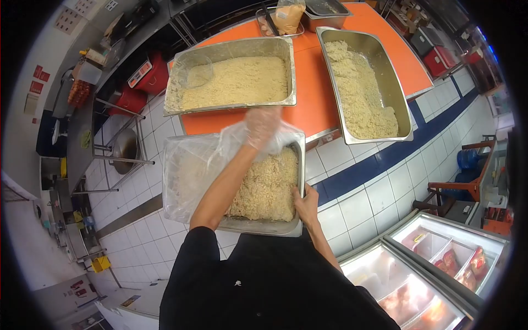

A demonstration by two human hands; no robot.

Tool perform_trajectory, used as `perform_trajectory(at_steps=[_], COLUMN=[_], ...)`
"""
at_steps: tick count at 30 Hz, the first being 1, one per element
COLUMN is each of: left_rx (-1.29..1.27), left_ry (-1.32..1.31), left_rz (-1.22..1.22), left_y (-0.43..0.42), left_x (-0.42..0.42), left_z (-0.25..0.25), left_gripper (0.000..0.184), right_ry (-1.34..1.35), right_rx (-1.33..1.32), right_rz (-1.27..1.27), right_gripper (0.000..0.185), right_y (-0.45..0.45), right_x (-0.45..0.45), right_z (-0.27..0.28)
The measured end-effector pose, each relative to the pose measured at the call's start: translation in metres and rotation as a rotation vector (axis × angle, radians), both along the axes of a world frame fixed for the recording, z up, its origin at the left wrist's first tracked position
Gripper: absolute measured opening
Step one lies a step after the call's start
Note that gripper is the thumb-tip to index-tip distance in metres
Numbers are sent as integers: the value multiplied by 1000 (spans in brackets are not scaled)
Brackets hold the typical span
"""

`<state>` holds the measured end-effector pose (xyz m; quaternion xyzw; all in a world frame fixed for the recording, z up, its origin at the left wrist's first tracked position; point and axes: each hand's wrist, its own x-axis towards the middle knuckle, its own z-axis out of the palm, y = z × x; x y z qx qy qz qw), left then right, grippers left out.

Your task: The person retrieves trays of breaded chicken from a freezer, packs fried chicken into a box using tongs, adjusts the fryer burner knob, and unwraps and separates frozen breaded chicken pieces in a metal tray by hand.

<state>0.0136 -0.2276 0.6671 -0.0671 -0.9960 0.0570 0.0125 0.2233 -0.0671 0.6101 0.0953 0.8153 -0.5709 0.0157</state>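
Note:
A metal tray (264,226) of crumb-coated pieces (268,190) is held close in front of my body, below the orange table. Clear plastic sheeting (190,165) lies over its left half and bunches up near the far edge. My left hand (263,127), in a thin clear glove and slightly blurred, grips the bunched plastic at the tray's far side. My right hand (307,203) is closed on the tray's right rim, thumb toward the inside.
On the orange table (302,118) stand a deep pan (293,82) of pale crumbs with a round strainer (199,75), and another crumb pan (404,104). Behind them is a bag (289,19). A lit glass-top freezer (385,247) is at lower right, a steel rack (124,132) at left.

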Motion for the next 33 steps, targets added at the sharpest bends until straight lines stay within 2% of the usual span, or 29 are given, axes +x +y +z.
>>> perform_trajectory(at_steps=[1, 2, 4, 5, 7, 8, 9, 10, 12, 14, 16, 18, 20, 23, 24, 26, 30, 33], left_rx=[-149, 226, 366, 108, 314, 294, 337, 375, 391, 244, 190, -116, -148, -315, -320, -85, -158, -176], left_ry=[145, 476, 530, 735, 633, 620, 708, 800, 852, 874, 1066, 936, 1126, 1143, 1148, 1268, 1271, 1272], left_rz=[2, 93, 648, 307, 284, 306, 288, 265, 294, 583, 432, 720, 755, 809, 825, 1009, 873, 786], left_y=[-41, -113, -172, -199, -186, -194, -203, -213, -253, -305, -373, -415, -456, -513, -518, -514, -530, -548], left_x=[-19, -46, -72, -60, -2, 22, 41, 60, 98, 142, 185, 231, 261, 304, 315, 328, 392, 455], left_z=[-18, -41, 66, 101, 172, 181, 189, 197, 207, 219, 230, 267, 283, 302, 306, 326, 336, 313], left_gripper=[11, 19, 36, 41, 34, 34, 31, 28, 26, 29, 32, 37, 44, 48, 48, 43, 37, 34], right_ry=[-12, -64, -130, -71, -67, -94, -98, -119, -119, -103, -151, -147, -143, -139, -141, -112, -108, -104], right_rx=[-3, -52, -104, -95, -139, -178, -119, -200, -186, -213, -188, -212, -244, -288, -295, -363, -348, -364], right_rz=[-5, -40, -50, -73, -110, -108, -68, -96, -65, -56, -50, -41, -40, -28, -19, -32, -50, -34], right_gripper=[20, 18, 17, 16, 17, 17, 18, 19, 21, 20, 17, 16, 16, 16, 15, 15, 15, 16], right_y=[1, 0, 4, 3, -8, -8, -4, -10, -8, -10, -9, -9, -11, -7, -6, -13, -10, -8], right_x=[3, 10, 20, 14, 18, 6, 2, -7, -11, -12, -14, -15, -16, -14, -14, -16, -13, -12], right_z=[-3, -6, -13, -18, -13, -5, -19, -3, -14, -9, -10, -8, -9, -14, -15, -10, -21, -23])
